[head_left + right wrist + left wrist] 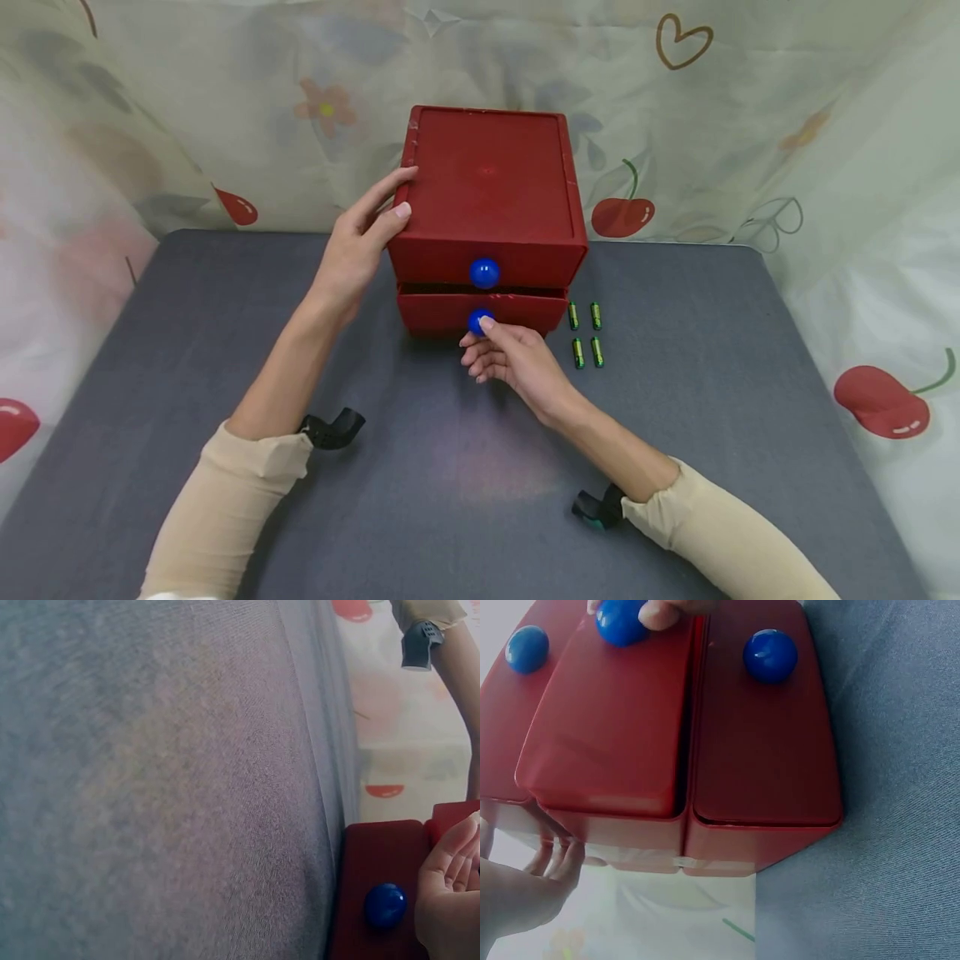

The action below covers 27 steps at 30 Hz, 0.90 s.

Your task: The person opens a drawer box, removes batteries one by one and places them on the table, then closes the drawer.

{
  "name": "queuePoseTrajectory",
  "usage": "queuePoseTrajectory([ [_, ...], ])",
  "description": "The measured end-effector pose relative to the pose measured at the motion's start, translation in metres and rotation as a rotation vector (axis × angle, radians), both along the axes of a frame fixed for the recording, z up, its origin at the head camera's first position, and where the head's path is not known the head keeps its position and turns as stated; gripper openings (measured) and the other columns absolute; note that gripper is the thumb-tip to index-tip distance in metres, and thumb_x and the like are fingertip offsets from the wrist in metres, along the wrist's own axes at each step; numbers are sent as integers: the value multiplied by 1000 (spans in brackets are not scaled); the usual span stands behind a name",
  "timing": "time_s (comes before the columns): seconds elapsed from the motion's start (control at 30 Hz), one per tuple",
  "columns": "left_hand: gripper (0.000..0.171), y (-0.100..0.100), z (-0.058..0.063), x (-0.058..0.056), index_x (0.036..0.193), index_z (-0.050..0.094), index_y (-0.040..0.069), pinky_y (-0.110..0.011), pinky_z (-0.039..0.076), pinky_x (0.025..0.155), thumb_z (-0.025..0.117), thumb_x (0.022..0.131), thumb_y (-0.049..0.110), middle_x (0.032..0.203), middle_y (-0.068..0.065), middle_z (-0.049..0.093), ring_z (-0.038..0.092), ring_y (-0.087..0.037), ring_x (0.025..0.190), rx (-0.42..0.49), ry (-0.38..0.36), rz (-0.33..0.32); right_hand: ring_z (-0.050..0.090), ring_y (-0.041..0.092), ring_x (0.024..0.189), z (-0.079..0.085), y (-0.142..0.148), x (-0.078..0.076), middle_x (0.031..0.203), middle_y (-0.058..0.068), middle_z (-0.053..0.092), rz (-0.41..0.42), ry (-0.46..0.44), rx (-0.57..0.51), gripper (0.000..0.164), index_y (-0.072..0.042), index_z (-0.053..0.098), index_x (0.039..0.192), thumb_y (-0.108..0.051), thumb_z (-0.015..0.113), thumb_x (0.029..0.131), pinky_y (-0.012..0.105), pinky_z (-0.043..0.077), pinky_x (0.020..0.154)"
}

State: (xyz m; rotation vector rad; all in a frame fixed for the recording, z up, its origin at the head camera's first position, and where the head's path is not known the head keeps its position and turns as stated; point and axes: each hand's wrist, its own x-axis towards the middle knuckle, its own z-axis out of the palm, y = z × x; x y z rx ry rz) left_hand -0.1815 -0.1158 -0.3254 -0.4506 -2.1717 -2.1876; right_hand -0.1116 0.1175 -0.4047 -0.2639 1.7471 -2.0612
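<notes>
A red drawer cabinet [487, 179] with blue round knobs stands at the back of the table. In the left wrist view its middle drawer [607, 727] sticks out a little past the top drawer and the bottom drawer [769, 750]. My right hand [525, 367] pinches the blue knob [621, 621] of that middle drawer between thumb and fingers. My left hand [356, 250] rests against the cabinet's left side, thumb and a fingertip on its top edge. Inside the drawer, only a dark gap shows in the head view.
Several small green batteries [597, 352] lie on the table just right of the cabinet. A patterned curtain [480, 50] hangs behind and at both sides. The grey table [420, 517] stretches in front, with both forearms over it.
</notes>
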Motion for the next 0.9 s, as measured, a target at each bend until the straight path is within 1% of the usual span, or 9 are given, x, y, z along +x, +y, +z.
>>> queuePoseTrajectory([
  [0.1,46,2,0,0,146,52,26,-41,35,111,57,100,32,152,6,40,44,-16,134,8,12,16,63,19,79,-1,-1,-2,91,12,66,2,3,-9,53,7,62,115,-42,49,104,26,55,74],
  [0.23,45,2,1,0,144,54,26,-41,34,110,58,100,31,152,6,41,46,-16,133,15,7,31,62,18,80,-3,-3,-5,93,13,64,-5,-1,-18,53,9,59,118,-40,46,105,26,55,74],
  [0.43,45,2,2,0,144,53,26,-42,34,110,58,100,31,152,6,41,46,-16,133,10,-3,26,60,18,79,-4,-6,-10,92,13,62,-21,-12,-36,57,14,55,123,-39,44,106,25,53,73],
  [0.57,45,2,2,0,145,52,26,-42,33,110,58,100,31,152,6,40,45,-16,133,10,1,20,60,18,80,-5,-7,-12,92,11,62,-26,-16,-41,55,14,55,122,-38,44,106,25,54,73],
  [0.8,46,1,1,0,146,51,27,-42,32,111,57,100,32,153,8,39,42,-14,135,1,8,21,61,19,80,-7,-7,-15,93,13,63,-24,-14,-31,56,13,56,123,-39,45,106,26,54,75],
  [0.9,47,1,0,0,146,51,27,-42,32,111,57,100,32,153,8,39,41,-14,136,2,7,19,61,19,80,-8,-7,-16,93,13,63,-30,-18,-12,54,8,60,122,-41,46,105,26,55,75],
])
